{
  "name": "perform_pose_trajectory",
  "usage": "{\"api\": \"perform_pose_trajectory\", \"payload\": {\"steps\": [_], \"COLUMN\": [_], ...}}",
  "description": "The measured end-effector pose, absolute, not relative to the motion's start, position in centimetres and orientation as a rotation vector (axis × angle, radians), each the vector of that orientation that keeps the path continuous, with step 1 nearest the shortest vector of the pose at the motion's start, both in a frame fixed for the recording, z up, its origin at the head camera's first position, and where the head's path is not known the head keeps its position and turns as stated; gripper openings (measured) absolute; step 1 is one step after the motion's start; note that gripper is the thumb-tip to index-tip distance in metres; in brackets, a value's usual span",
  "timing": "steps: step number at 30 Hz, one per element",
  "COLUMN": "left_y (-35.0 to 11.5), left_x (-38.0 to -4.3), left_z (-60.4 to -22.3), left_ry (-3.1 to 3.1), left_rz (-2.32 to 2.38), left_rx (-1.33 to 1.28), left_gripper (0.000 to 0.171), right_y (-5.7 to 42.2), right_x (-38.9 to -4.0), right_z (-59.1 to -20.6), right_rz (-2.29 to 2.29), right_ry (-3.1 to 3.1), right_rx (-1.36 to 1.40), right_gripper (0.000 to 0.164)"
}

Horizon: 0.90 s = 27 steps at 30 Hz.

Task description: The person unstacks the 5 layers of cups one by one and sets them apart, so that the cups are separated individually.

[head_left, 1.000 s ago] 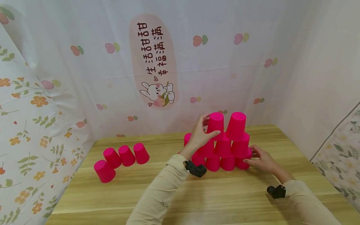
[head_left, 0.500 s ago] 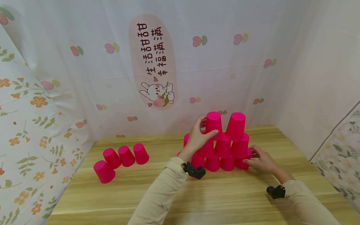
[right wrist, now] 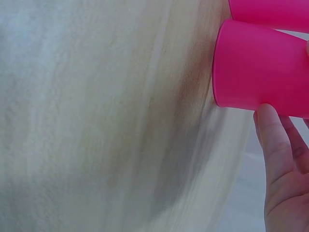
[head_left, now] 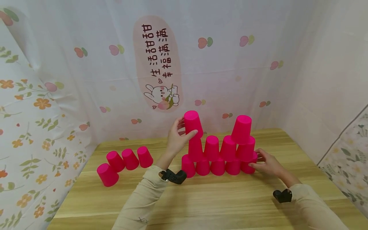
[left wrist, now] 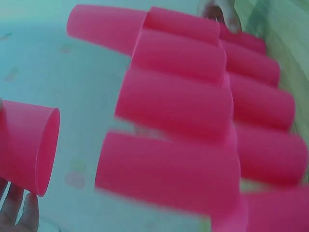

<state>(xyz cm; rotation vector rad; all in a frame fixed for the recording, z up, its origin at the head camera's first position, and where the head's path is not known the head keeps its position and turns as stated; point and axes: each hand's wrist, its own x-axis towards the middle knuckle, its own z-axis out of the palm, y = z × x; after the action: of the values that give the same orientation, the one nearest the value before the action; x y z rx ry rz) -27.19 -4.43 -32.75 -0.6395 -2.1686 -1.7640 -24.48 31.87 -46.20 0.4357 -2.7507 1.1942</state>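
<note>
My left hand (head_left: 176, 135) grips an upturned bright pink cup (head_left: 193, 124), thumb at the front and fingers behind. In the left wrist view, a gap separates this held cup (left wrist: 24, 145) from the second-row cups (left wrist: 169, 169). It is over the left end of a stepped wall of pink cups: several in the bottom row (head_left: 217, 166), several in the second row (head_left: 211, 148). A single third-row cup (head_left: 241, 129) stands at the right. My right hand (head_left: 268, 163) holds the rightmost bottom cup (right wrist: 263, 67) between thumb and fingers.
Several more upturned pink cups (head_left: 130, 159) stand in a loose curve at the left of the wooden table (head_left: 218, 201). Patterned cloth (head_left: 230, 80) hangs behind the table, with floral cloth (head_left: 28, 143) at the left side.
My left hand has carried its cup leftward, from beside the third-row cup to over the stack's left end. My right hand stays at the bottom right cup.
</note>
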Motion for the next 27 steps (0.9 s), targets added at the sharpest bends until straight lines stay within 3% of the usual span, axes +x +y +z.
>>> {"api": "perform_pose_trajectory", "payload": {"steps": [18, 27], "left_y": [-16.8, -22.7], "left_x": [-24.6, -23.2], "left_z": [-35.7, -38.3], "left_ry": [-2.322, -2.356], "left_rz": [-1.6, -1.419], "left_rx": [-0.344, -0.051], "left_gripper": [0.061, 0.064], "right_y": [31.9, 31.7], "right_x": [-24.5, -24.4], "right_z": [-46.2, -46.3], "right_rz": [1.204, 1.206], "right_ry": [-2.712, -2.703], "right_rx": [0.462, 0.462], "right_gripper": [0.039, 0.039]}}
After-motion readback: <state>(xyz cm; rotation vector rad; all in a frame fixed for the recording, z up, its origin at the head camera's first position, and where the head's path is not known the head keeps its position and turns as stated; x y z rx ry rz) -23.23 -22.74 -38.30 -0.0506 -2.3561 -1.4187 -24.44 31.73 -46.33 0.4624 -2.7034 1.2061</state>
